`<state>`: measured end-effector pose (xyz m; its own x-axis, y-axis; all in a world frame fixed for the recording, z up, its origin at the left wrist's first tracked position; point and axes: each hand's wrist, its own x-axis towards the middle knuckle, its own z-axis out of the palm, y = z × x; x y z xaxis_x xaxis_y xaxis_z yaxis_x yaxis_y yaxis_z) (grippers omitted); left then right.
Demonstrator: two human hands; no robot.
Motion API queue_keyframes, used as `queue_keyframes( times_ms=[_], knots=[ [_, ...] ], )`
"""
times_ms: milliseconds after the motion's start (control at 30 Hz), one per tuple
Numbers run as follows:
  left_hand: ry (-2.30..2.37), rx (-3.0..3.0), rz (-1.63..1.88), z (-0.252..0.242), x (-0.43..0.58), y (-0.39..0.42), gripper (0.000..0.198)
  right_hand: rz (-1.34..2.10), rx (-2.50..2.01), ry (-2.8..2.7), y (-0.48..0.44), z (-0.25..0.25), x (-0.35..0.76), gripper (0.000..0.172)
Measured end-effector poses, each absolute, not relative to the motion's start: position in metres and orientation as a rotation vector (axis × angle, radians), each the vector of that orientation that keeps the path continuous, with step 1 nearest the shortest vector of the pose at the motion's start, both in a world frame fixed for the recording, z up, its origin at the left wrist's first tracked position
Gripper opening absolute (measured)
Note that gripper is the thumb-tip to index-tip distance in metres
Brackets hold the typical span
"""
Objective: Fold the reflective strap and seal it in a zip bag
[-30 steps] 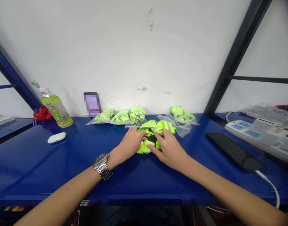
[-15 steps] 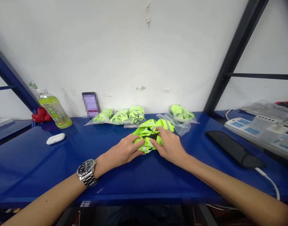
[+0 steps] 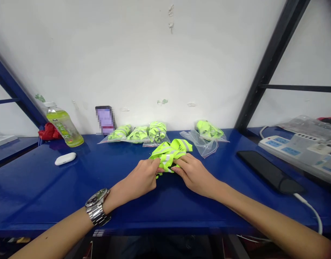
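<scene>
Two hands met at the near edge of the garment. The left hand point(image 3: 139, 178), with a steel wristwatch point(image 3: 97, 207) on its wrist, made a narrow pinch on a crumpled fluorescent-yellow reflective vest point(image 3: 169, 154). The right hand point(image 3: 193, 175) curled low over the vest's near fold, though whether it pinched could not be told. The vest lay on a blue shelf top point(image 3: 32, 190), between the hands and three bagged yellow bundles point(image 3: 138, 134). A fourth bundle in an open plastic bag point(image 3: 207, 132) sat just right of them. Farther left stood a green-tea bottle point(image 3: 64, 126) and a propped phone point(image 3: 104, 120), against the white wall point(image 3: 165, 64).
</scene>
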<state>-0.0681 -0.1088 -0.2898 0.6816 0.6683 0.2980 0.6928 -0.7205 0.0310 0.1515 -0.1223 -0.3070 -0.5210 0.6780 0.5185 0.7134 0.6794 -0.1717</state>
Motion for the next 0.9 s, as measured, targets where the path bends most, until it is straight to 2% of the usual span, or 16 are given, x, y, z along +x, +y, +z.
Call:
queue_keyframes(
  times_ms=[167,267,400,467,600,800,900],
  knots=[
    [-1.487,-2.759,-0.402,-0.275,-0.063,-0.110,0.016,0.030,-1.144,-2.290,-0.121,-0.295,0.145,0.036],
    [-1.660,-2.748,-0.311,-0.262,-0.062,-0.099,0.027,0.192,-1.215,-2.265,-0.118,-0.287,0.140,0.042],
    [-1.785,-2.768,-0.103,-0.253,-0.061,-0.080,0.035,0.290,-1.268,-2.114,-0.116,-0.290,0.134,0.031],
    [-1.811,-2.754,-0.059,-0.252,-0.059,-0.071,0.033,0.186,-1.323,-2.067,-0.116,-0.295,0.132,0.026],
    [-1.802,-2.784,0.058,-0.254,-0.056,-0.059,0.030,-0.246,-1.380,-2.114,-0.117,-0.300,0.135,0.036],
    [-1.716,-2.778,0.115,-0.263,-0.056,-0.053,0.027,-0.362,-1.217,-2.332,-0.125,-0.293,0.141,0.058],
    [-1.694,-2.716,0.106,-0.268,-0.056,-0.059,0.025,-0.479,-1.182,-2.366,-0.126,-0.294,0.138,0.061]
  ],
)
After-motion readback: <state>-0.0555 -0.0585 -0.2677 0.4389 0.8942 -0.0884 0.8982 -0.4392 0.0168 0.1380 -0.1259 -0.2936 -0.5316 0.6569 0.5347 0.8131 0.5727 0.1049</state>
